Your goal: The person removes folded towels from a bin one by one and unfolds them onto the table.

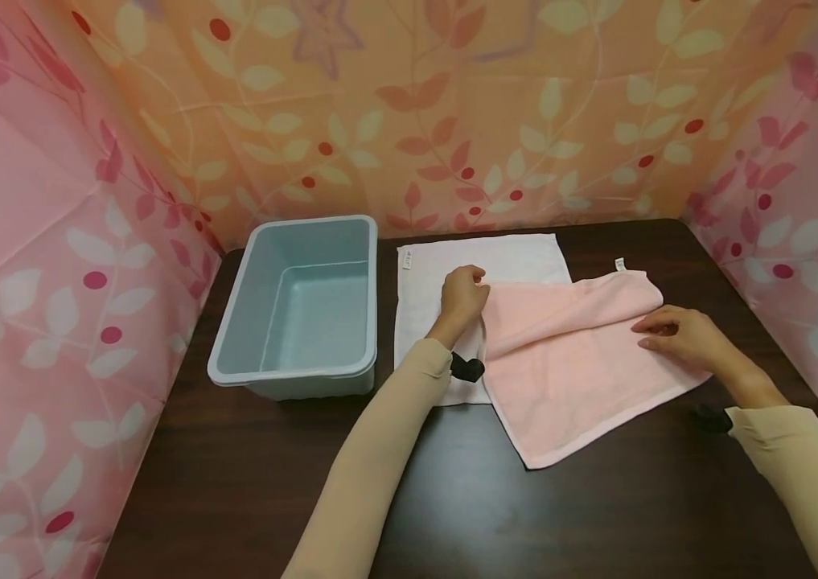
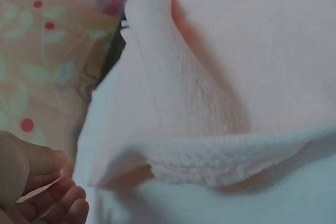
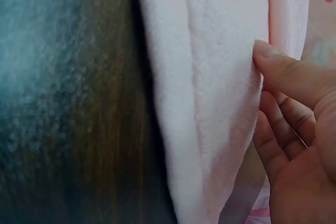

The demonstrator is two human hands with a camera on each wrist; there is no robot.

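A pink towel lies partly over a white towel on the dark table, with a loose fold across its upper part. By the pink towel's left edge is my left hand, above the white towel. In the left wrist view its loosely bent fingers show beside the raised pink corner, with no cloth between them. At the right side, my right hand pinches the pink towel's edge. The right wrist view shows the thumb on the cloth and the other fingers behind the edge.
A pale blue-grey plastic basin stands left of the towels, with nothing in it. Patterned orange and pink curtains enclose the back and sides of the dark table.
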